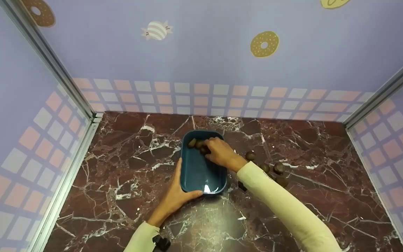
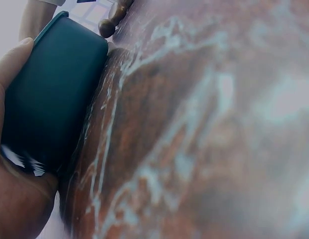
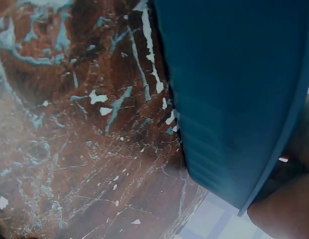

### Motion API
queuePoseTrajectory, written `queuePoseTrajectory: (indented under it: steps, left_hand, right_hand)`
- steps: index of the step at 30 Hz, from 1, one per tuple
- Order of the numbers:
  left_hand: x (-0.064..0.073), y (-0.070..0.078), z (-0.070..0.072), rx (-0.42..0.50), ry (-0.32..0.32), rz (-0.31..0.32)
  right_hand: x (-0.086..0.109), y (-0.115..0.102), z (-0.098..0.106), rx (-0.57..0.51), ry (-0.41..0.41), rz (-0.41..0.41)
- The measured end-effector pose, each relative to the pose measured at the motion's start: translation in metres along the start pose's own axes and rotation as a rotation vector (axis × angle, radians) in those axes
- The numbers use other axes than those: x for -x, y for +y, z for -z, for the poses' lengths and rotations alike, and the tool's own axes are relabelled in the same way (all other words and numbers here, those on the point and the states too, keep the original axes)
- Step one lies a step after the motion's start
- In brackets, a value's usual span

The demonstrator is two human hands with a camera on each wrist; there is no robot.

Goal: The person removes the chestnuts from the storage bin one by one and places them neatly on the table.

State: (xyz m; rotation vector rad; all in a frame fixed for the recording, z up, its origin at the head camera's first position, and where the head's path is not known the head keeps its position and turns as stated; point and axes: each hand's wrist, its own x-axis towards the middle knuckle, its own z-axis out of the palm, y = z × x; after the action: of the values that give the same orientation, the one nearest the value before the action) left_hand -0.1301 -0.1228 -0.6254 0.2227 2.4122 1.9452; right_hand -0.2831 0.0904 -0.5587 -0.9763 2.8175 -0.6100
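Observation:
A deep teal rectangular box [image 1: 203, 171] stands on the table in the head view. My left hand [image 1: 175, 196] holds its near left corner, fingers along the left wall and thumb along the near end. Over the right wall reaches my right hand [image 1: 220, 152], its curled fingers inside the far half, holding a small brown roundish piece [image 1: 205, 149] mostly hidden by them. More such brown pieces [image 1: 191, 142] lie by the far left corner inside. In the right wrist view, the box wall [image 3: 234, 99] covers most of the right hand [image 3: 289, 204].
Several loose brown roundish pieces [image 1: 278, 168] lie on the marbled tabletop [image 1: 135, 168] right of the box, partly under the right sleeve [image 1: 285, 206]. Lilac panels with a checked border [image 1: 201, 94] stand at the back and both sides.

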Motion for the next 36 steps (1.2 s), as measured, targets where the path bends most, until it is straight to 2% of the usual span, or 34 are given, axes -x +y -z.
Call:
queuePoseTrajectory:
  steps: [6, 14, 23, 31, 36]
  left_hand:
    - [-0.001, -0.001, -0.001, 0.015, -0.004, -0.002]
    - [-0.001, -0.001, -0.001, 0.032, -0.009, -0.001]
    - [-0.001, -0.002, -0.001, -0.016, 0.003, -0.003]
    - [-0.002, -0.001, -0.001, 0.004, 0.000, -0.007]
    - [0.000, -0.003, 0.000, -0.017, 0.009, -0.007]
  right_hand:
    - [0.002, -0.001, -0.004, 0.070, 0.010, 0.008]
    - [0.002, 0.001, -0.015, 0.145, 0.095, 0.028]
    - [0.003, 0.004, -0.023, 0.228, 0.172, 0.088]
    - [0.003, 0.004, -0.021, 0.224, 0.177, 0.117]
    - [0.004, 0.005, -0.022, 0.166, 0.184, 0.128]
